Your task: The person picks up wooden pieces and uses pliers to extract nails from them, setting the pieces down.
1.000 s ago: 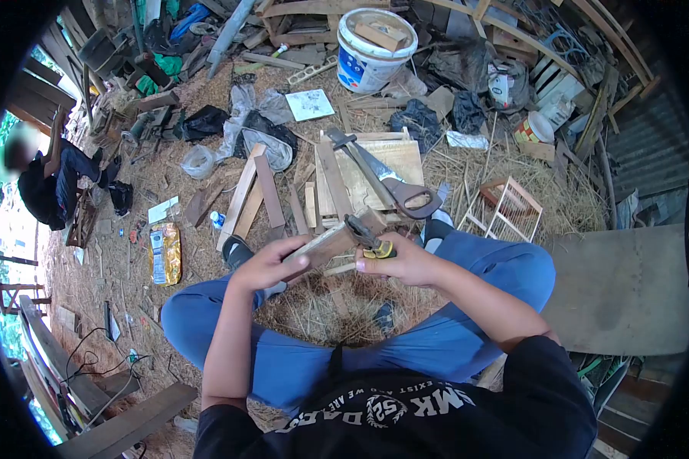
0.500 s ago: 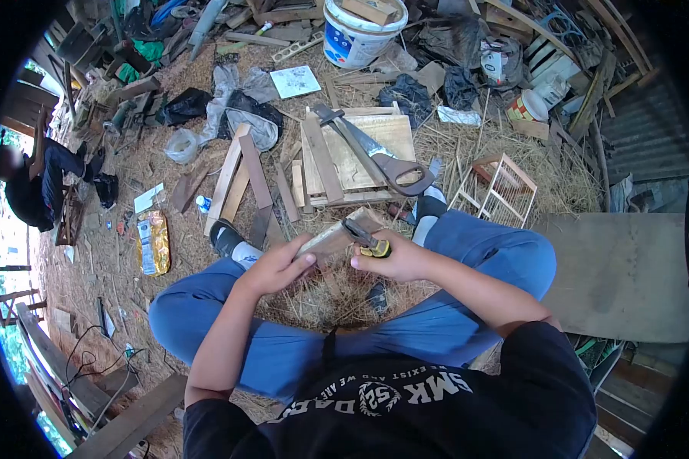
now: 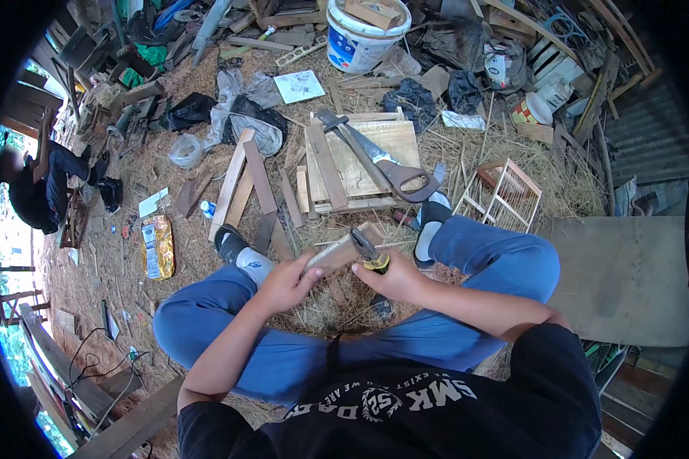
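Note:
Between my legs, my left hand (image 3: 289,284) grips the near end of a short wooden board (image 3: 335,255), thumb on top. My right hand (image 3: 394,274) is closed around pliers (image 3: 371,252) with yellow and black handles. The dark jaws of the pliers lie against the far part of the board; what they bite on is too small to tell. Beyond my hands is a low wooden platform (image 3: 375,157). On it rest a handsaw (image 3: 409,180), a hammer (image 3: 352,144) and a wooden strip (image 3: 325,166).
Loose wooden strips (image 3: 232,183) and a yellow packet (image 3: 158,246) lie at the left. A small slatted frame (image 3: 513,197) stands at the right, near a flat panel (image 3: 620,279). A white bucket (image 3: 367,38) is at the back. Another person (image 3: 34,187) sits far left.
Since half a second ago, the board and pliers are slightly lower in view, still in my hands. The surroundings have shifted a little with the camera.

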The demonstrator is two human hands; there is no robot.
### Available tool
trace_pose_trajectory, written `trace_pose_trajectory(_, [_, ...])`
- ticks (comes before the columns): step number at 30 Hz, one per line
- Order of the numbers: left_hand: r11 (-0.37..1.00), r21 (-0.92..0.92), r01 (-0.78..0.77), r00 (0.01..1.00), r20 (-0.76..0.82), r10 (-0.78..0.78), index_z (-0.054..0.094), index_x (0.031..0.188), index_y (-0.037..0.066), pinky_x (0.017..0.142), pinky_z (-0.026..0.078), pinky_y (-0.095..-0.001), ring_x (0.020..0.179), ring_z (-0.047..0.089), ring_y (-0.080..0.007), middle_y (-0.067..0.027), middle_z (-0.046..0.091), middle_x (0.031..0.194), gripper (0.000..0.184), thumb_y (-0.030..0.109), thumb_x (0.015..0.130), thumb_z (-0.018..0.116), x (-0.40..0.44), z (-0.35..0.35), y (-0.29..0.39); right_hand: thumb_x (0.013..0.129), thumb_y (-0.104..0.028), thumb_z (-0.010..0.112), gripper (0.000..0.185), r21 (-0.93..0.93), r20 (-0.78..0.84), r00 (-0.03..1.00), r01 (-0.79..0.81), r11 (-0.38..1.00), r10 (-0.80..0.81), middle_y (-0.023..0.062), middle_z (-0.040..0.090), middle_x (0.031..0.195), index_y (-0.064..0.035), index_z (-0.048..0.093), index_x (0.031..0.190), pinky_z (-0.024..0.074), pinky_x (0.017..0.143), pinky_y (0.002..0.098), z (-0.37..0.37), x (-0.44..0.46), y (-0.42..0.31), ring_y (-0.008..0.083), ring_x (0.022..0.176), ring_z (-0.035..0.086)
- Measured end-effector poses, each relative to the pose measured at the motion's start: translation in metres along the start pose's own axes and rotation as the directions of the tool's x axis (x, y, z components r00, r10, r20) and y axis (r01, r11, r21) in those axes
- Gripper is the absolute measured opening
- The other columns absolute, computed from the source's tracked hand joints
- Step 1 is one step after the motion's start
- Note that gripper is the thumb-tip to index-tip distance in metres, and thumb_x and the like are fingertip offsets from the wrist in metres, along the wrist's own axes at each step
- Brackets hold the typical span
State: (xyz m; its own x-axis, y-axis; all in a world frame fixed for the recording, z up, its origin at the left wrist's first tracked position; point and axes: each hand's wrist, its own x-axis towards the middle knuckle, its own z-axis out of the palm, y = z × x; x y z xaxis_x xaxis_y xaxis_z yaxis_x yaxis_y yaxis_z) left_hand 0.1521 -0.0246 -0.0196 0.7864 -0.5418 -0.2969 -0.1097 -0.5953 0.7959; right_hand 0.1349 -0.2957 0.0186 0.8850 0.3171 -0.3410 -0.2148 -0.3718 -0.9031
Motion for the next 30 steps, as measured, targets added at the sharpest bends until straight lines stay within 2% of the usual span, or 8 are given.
trace_pose_trajectory(5, [0.999, -0.032, 0.030, 0.999, -0.035, -0.031, 0.056, 0.126, 0.001, 0.070, 0.053, -0.0518, 0.080, 0.069, -0.0461, -0.0252, 0.069, 0.083, 0.044, 0.039, 0.103, 0.055, -0.009, 0.011, 0.002, 0.097, -0.026, 0.066, 0.030, 0.024, 0.029, 1.000, -0.012, 1.000, 0.011, 0.0085, 0.063, 0.065, -0.0010, 0.065, 0.081, 0.0482, 0.062, 0.0367, 0.004, 0.003, 0.017, 0.0183, 0.062, 0.060])
trace_pose_trajectory(8, [0.994, -0.106, 0.025, 0.995, -0.096, -0.035, 0.057, 0.125, 0.003, 0.060, 0.052, -0.0453, 0.065, 0.068, -0.0362, -0.0180, 0.067, 0.074, 0.040, 0.038, 0.106, 0.053, -0.005, 0.016, -0.003, 0.102, -0.026, 0.064, 0.024, 0.156, 0.329, 0.903, -0.341, 0.927, 0.277, 0.0020, 0.064, 0.075, -0.0027, 0.064, 0.098, 0.0497, 0.061, 0.0352, -0.006, 0.025, 0.022, 0.0137, 0.067, 0.060])
trace_pose_trajectory(13, [0.793, -0.575, 0.201, 0.974, 0.206, -0.097, 0.059, 0.121, 0.007, 0.048, 0.040, -0.0263, 0.052, 0.048, -0.0056, 0.0028, 0.051, 0.063, 0.033, 0.036, 0.109, 0.050, 0.015, -0.053, -0.012, 0.104, -0.030, 0.059, 0.048, 0.500, 0.682, 0.728, -0.537, 0.679, 0.074, 0.0136, 0.068, 0.107, 0.0002, 0.052, 0.140, 0.0572, 0.087, 0.0377, -0.040, 0.048, -0.006, 0.0228, 0.099, 0.070])
trace_pose_trajectory(18, [0.917, -0.350, 0.194, 0.980, 0.029, -0.197, 0.059, 0.114, 0.004, 0.050, 0.045, -0.0282, 0.054, 0.057, -0.0077, -0.0017, 0.058, 0.066, 0.035, 0.037, 0.106, 0.055, 0.000, -0.108, -0.030, 0.102, -0.031, 0.061, 0.061, 0.420, 0.823, 0.563, -0.509, 0.751, -0.079, 0.0177, 0.067, 0.121, 0.0019, 0.043, 0.149, 0.0493, 0.103, 0.0424, -0.047, 0.052, -0.022, 0.0272, 0.114, 0.067])
trace_pose_trajectory(19, [0.950, -0.185, 0.252, 0.915, -0.275, -0.296, 0.060, 0.113, 0.003, 0.049, 0.046, -0.0296, 0.054, 0.059, -0.0090, -0.0033, 0.060, 0.067, 0.036, 0.038, 0.106, 0.055, 0.008, -0.107, -0.052, 0.102, -0.032, 0.061, 0.060, 0.374, 0.844, 0.529, -0.463, 0.803, -0.088, 0.0163, 0.068, 0.118, 0.0016, 0.043, 0.149, 0.0502, 0.100, 0.0408, -0.049, 0.060, -0.016, 0.0257, 0.110, 0.068])
trace_pose_trajectory(22, [0.905, -0.281, 0.319, 0.683, -0.594, -0.425, 0.060, 0.110, 0.002, 0.048, 0.048, -0.0325, 0.051, 0.061, -0.0121, -0.0061, 0.062, 0.066, 0.039, 0.040, 0.105, 0.055, 0.019, -0.101, -0.055, 0.095, -0.045, 0.069, 0.046, -0.118, 0.388, 0.874, -0.269, 0.956, 0.293, 0.0120, 0.072, 0.091, -0.0029, 0.059, 0.110, 0.0517, 0.070, 0.0393, -0.038, 0.102, -0.011, 0.0256, 0.084, 0.071])
trace_pose_trajectory(24, [0.834, -0.518, 0.189, 0.673, -0.551, -0.494, 0.059, 0.110, 0.001, 0.043, 0.047, -0.0340, 0.045, 0.059, -0.0156, -0.0079, 0.063, 0.066, 0.042, 0.042, 0.105, 0.052, 0.027, -0.092, -0.053, 0.094, -0.041, 0.071, 0.047, -0.619, -0.010, 0.997, -0.071, 0.782, 0.083, 0.0167, 0.069, 0.085, 0.0005, 0.056, 0.111, 0.0520, 0.072, 0.0455, -0.022, 0.142, 0.003, 0.0364, 0.079, 0.069])
trace_pose_trajectory(30, [0.808, -0.561, 0.182, 0.881, -0.271, -0.387, 0.050, 0.141, 0.004, 0.043, 0.049, -0.0313, 0.045, 0.059, -0.0161, -0.0087, 0.065, 0.069, 0.054, 0.043, 0.104, 0.053, 0.041, -0.073, -0.037, 0.094, -0.036, 0.069, 0.046, -0.699, -0.427, 0.830, -0.051, 0.714, -0.359, 0.0270, 0.062, 0.102, 0.0023, 0.057, 0.115, 0.0512, 0.087, 0.0507, 0.007, 0.220, 0.037, 0.0504, 0.100, 0.062])
